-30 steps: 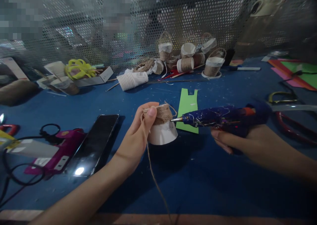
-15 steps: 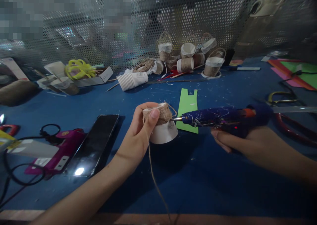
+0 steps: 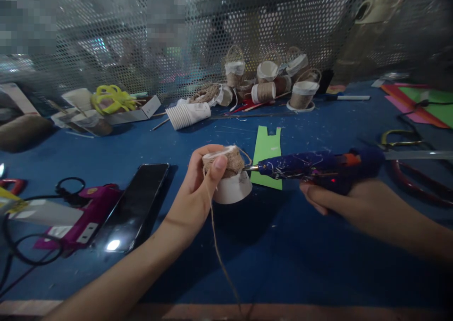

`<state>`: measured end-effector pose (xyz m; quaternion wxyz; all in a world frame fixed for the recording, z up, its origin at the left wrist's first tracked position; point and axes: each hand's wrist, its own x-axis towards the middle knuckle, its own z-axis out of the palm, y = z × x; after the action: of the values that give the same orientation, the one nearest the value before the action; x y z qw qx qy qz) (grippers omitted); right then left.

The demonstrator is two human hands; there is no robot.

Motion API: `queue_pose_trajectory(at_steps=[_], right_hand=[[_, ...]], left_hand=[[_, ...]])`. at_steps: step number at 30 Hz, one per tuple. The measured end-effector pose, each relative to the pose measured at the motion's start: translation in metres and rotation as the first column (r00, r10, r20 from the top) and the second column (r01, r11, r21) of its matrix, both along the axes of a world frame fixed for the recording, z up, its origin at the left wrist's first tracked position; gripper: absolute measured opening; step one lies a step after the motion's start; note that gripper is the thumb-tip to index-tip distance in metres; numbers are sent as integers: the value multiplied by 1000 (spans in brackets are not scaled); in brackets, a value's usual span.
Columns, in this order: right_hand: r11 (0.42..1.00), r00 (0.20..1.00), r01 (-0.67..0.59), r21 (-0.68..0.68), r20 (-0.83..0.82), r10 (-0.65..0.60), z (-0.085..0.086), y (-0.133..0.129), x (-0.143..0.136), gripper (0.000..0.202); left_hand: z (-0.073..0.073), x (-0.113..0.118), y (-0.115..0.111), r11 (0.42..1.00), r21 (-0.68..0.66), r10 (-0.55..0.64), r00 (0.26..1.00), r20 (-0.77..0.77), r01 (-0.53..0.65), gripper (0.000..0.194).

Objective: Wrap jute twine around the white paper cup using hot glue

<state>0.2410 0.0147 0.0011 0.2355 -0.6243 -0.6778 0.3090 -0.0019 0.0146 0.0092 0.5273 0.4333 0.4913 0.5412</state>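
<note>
My left hand [image 3: 203, 184] grips a white paper cup [image 3: 233, 189], turned rim down and tilted above the table. Brown twine [image 3: 233, 164] is wound round its upper part, and a loose strand [image 3: 217, 245] hangs from it toward the table's near edge. In my right hand [image 3: 339, 201] is a dark blue hot glue gun [image 3: 300, 164], pointed left. Its metal tip meets the side of the cup at the lower edge of the twine. A clear glue stick [image 3: 417, 155] sticks out of the gun's back. Behind the gun lies a cut green paper piece [image 3: 265, 156].
Left of my arm are a black phone [image 3: 141, 203] and a purple power strip [image 3: 88, 212] with cables. Stacked paper cups [image 3: 187, 115] and several twine-wrapped cups [image 3: 304, 94] line the back, before a perforated metal screen [image 3: 198, 43]. Red-handled scissors [image 3: 417, 184] lie at right.
The whole view has shifted very slightly. Both hands, the cup and the glue gun hold nearly the same positions, with the tip still at the twine's edge.
</note>
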Motion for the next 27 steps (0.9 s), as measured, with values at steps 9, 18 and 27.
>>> queue_pose_trajectory(at_steps=[9, 18, 27], right_hand=[[999, 999, -31, -13, -31, 31, 0, -4, 0, 42], [999, 999, -33, 10, -12, 33, -5, 1, 3, 45], [999, 998, -15, -29, -59, 13, -6, -3, 2, 46]], left_hand=[[1, 1, 0, 1000, -25, 3, 1000, 6, -3, 35], [-1, -1, 2, 997, -72, 32, 997, 70, -26, 50], [3, 0, 1, 996, -88, 2, 996, 87, 5, 44]])
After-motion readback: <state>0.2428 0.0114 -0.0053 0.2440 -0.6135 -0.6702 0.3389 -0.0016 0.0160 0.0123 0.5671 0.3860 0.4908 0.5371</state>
